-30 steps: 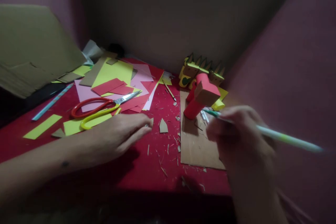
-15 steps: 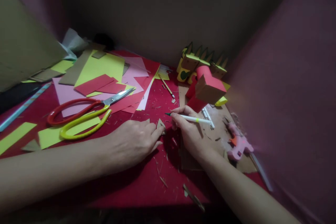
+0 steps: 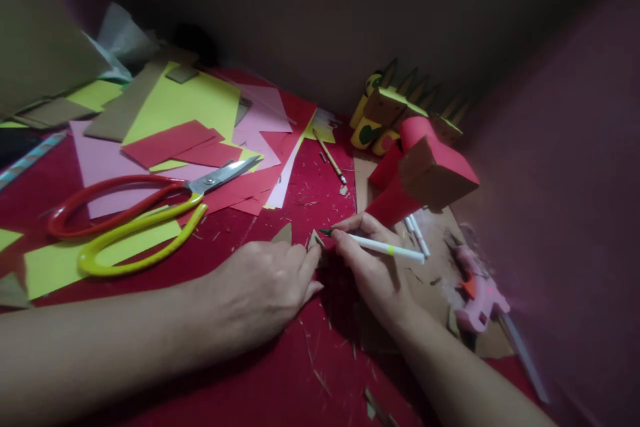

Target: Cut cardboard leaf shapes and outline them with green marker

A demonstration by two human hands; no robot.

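**Marker tip beside the little cardboard point**

On my head feed, the right hand (image 3: 373, 267) has its fingers closed on a white marker (image 3: 390, 249) with a green tip and a yellow band, to the right of the scissors (image 3: 203, 188). I see that tip right at the edge of a small pointed cardboard piece (image 3: 316, 240), also right of the scissors and nearer the camera; whether it touches, I cannot tell. The left hand (image 3: 273, 280) lies palm down on the near right of the scissors, one fingertip on that piece. I cannot tell whether its fingers close on anything underneath. A second cardboard piece (image 3: 283, 235) pokes out past its knuckles.

I have coloured sheets (image 3: 190, 107) spread under and beyond the scissors, and a pencil (image 3: 330, 158) lying on the red surface (image 3: 307, 203) to their right. Farther right of the scissors I find a red paper-covered shape (image 3: 447, 153) and, nearer the camera, a pink glue gun (image 3: 483, 303).
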